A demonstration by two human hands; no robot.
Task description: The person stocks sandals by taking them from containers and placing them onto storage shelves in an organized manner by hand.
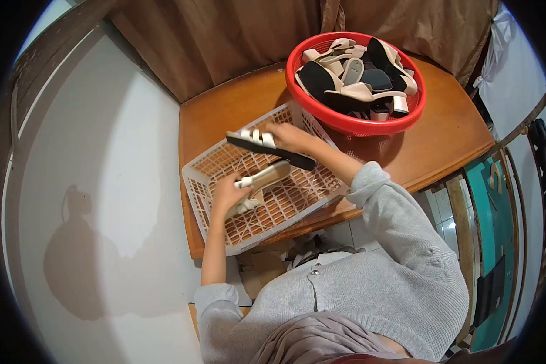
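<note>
The left hand (227, 193) has its grip closed around one end of a tan sandal (266, 176). The sandal sticks out from the grip toward 2 o'clock. It is low inside a white basket (203, 162), and I cannot tell if it touches the bottom. The right hand (290, 137) has its grip closed on a black sandal (272, 150) with white straps. The fingers are on the top of this shoe near its middle. Its front end points out from the grip toward 9 o'clock and its back end toward 4 o'clock. The black sandal is up in the air above the white basket, just over the tan sandal, at about 12 o'clock from it. The two shoes are near each other but do not touch. The two hands are close together, with the right hand at 1 o'clock from the left hand. The white basket sits on a brown desk (443, 133), by the near edge. A red basket (352, 124) stands on the desk too, at 1 o'clock from the white basket and just beside it. It is full of more sandals (358, 76), tan and black, all piled up. A brown curtain (236, 36) hangs behind the desk at 12 o'clock. A white wall (103, 182) is at 9 o'clock. The person wears a grey sweater (394, 273).
</note>
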